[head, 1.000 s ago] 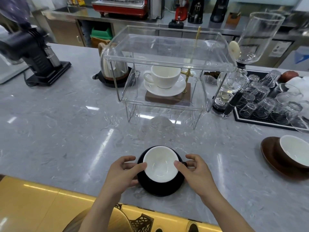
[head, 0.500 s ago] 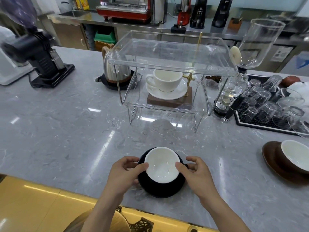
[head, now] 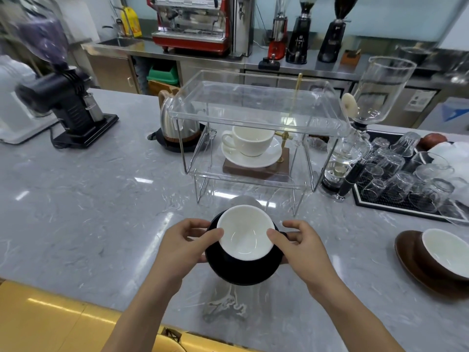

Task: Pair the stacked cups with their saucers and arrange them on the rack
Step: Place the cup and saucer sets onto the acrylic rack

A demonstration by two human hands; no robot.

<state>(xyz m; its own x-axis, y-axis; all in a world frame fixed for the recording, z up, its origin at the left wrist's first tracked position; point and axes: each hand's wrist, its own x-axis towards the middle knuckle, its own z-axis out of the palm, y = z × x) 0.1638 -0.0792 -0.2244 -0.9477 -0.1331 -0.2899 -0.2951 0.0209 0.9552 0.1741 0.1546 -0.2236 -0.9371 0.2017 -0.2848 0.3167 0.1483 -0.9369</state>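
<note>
Right now I hold one black saucer (head: 243, 271) carrying one white-lined cup (head: 245, 232), left hand (head: 182, 246) and right hand (head: 300, 246) closed on opposite rims. Beyond my grip, the clear rack (head: 253, 123) has one white cup (head: 250, 141) on its saucer (head: 253, 158) on the lower shelf; right of it, one brown cup (head: 446, 252) rests on a brown saucer (head: 411, 257).

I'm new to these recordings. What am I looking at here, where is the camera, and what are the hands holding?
No machine here: a person wears one camera on the head, looking down at their own bare hands over a grey marble counter. The left hand and right hand grip a black saucer carrying a black cup with a white inside. Ahead stands a clear two-level rack; a white cup on its saucer already sits on the lower level. At the far right lies a brown cup and saucer, behind it a tray of upturned glasses. A kettle stands behind the rack.
</note>
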